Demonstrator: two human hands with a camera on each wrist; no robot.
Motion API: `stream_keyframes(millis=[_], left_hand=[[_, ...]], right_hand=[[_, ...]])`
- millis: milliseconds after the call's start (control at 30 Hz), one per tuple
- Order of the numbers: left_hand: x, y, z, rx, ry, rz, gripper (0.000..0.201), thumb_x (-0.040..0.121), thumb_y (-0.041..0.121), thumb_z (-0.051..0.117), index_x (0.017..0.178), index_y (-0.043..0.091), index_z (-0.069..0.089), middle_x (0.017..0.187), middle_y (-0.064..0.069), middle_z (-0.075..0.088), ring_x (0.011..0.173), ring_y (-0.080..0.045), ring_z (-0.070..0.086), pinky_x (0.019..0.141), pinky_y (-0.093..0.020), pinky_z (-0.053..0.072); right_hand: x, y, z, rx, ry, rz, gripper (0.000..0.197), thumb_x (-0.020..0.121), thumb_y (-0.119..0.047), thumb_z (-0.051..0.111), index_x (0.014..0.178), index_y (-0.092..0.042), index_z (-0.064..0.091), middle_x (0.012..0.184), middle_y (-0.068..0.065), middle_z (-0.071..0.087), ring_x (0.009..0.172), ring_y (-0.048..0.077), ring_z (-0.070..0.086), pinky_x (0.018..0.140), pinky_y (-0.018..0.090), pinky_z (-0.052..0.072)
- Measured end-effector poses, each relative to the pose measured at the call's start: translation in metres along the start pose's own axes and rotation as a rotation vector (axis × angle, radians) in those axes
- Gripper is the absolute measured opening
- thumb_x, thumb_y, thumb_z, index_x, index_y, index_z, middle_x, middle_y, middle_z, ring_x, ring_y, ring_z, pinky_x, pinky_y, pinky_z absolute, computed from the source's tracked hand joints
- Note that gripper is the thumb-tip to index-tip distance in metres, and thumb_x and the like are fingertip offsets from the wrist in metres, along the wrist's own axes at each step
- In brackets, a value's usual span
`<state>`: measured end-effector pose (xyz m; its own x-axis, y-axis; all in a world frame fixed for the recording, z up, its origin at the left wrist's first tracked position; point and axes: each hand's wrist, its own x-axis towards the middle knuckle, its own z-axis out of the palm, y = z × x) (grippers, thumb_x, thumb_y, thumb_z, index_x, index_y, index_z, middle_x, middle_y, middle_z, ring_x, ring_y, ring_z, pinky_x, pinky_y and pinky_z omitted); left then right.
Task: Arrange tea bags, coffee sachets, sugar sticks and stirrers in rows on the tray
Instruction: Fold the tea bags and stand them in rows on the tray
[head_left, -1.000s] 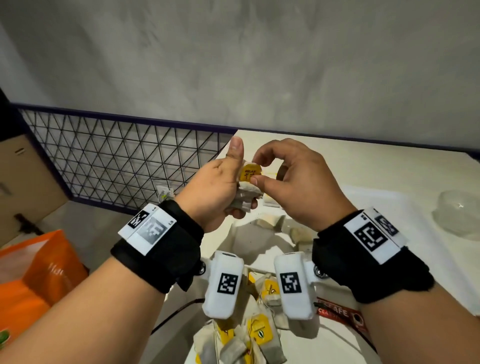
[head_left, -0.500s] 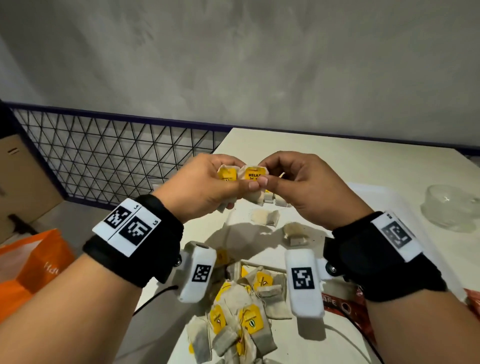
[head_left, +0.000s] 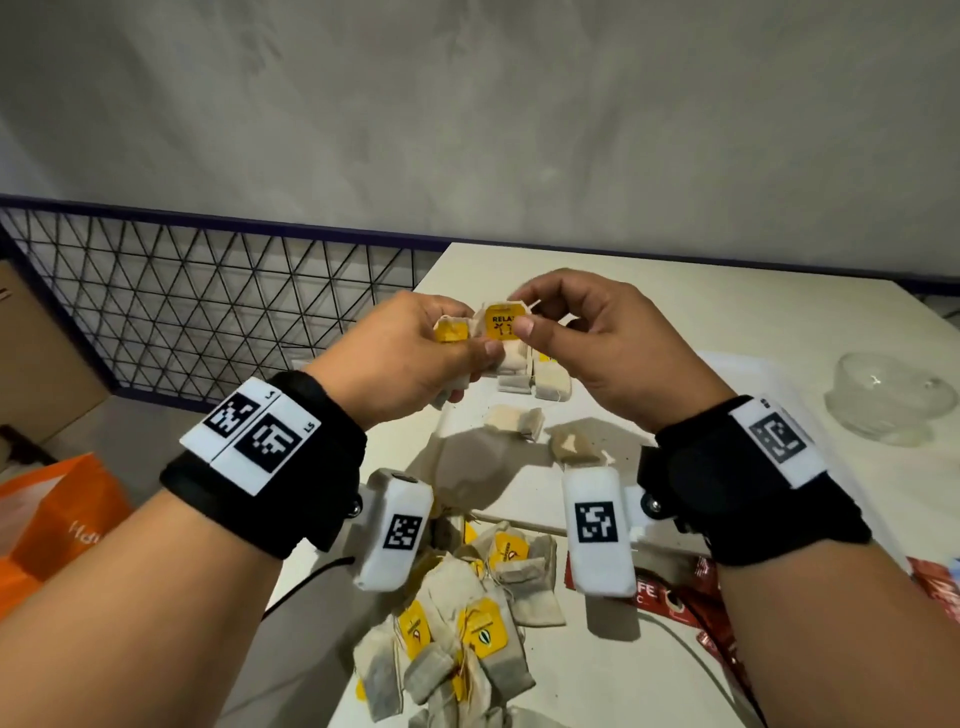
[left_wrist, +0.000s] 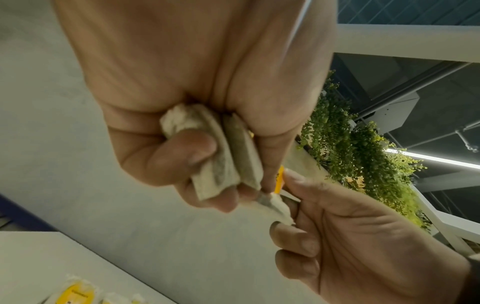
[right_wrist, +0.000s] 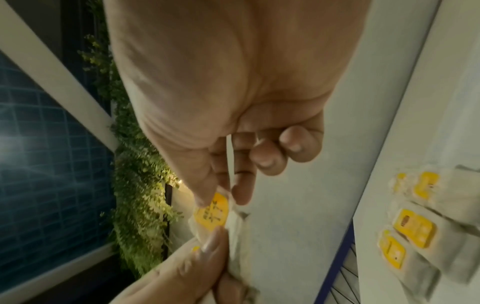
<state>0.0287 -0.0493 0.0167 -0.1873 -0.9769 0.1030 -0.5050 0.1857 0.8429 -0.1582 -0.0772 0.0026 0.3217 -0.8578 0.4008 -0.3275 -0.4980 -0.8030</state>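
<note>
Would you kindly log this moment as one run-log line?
left hand: grips tea bags | right hand: pinches tagged tea bag | tray: row started

A tea bag with a yellow tag (head_left: 502, 325) is held up above the table, pale paper pouch hanging below the tag, which reads "RELA…". Beside it a small bunch of tea bags (left_wrist: 218, 156) is bundled together, folded and crumpled, one yellow tag showing. On the white tray (head_left: 810, 395) a few tea bags (head_left: 532, 382) lie side by side at the far left. Nearer, a loose heap of tea bags (head_left: 467, 634) sprawls on the table, with red coffee sachets (head_left: 691, 592) to its right.
</note>
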Motion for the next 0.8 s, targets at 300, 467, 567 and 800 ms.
stream_keyframes(millis=[300,467,567,800], left_hand=[[0.017,-0.001,-0.011,0.102,-0.001,-0.038,0.028,0.088,0.027,0.07,0.078,0.002,0.063,0.061,-0.01,0.06,0.051,-0.016,0.05,0.048,-0.025,0.039],[0.04,-0.021,-0.015,0.333,-0.045,-0.181,0.023,0.089,0.032,0.067,0.078,0.011,0.068,0.06,-0.006,0.064,0.051,-0.018,0.056,0.049,-0.025,0.042],[0.054,-0.031,-0.016,0.595,-0.123,-0.313,0.033,0.09,0.039,0.063,0.082,0.008,0.07,0.063,-0.005,0.066,0.048,-0.017,0.054,0.047,-0.019,0.042],[0.08,-0.053,-0.005,0.8,-0.378,-0.475,0.032,0.086,0.041,0.067,0.078,0.01,0.067,0.071,-0.005,0.066,0.057,-0.02,0.058,0.056,-0.02,0.043]], right_hand=[[0.043,-0.01,-0.006,-0.242,-0.137,0.017,0.002,0.088,-0.024,0.068,0.086,-0.025,0.067,0.069,-0.012,0.06,0.052,-0.005,0.049,0.057,0.015,0.036],[0.076,0.004,0.003,-0.358,-0.278,0.139,0.006,0.085,-0.024,0.07,0.082,-0.025,0.066,0.07,-0.011,0.061,0.055,0.007,0.048,0.061,0.025,0.041],[0.09,0.023,0.012,-0.349,-0.35,0.253,0.007,0.084,-0.02,0.07,0.08,-0.022,0.065,0.073,-0.001,0.061,0.05,0.015,0.042,0.053,0.026,0.036],[0.108,0.052,0.03,-0.41,-0.463,0.422,0.006,0.086,-0.023,0.069,0.084,-0.024,0.063,0.064,-0.002,0.057,0.053,0.016,0.046,0.051,0.023,0.039]])
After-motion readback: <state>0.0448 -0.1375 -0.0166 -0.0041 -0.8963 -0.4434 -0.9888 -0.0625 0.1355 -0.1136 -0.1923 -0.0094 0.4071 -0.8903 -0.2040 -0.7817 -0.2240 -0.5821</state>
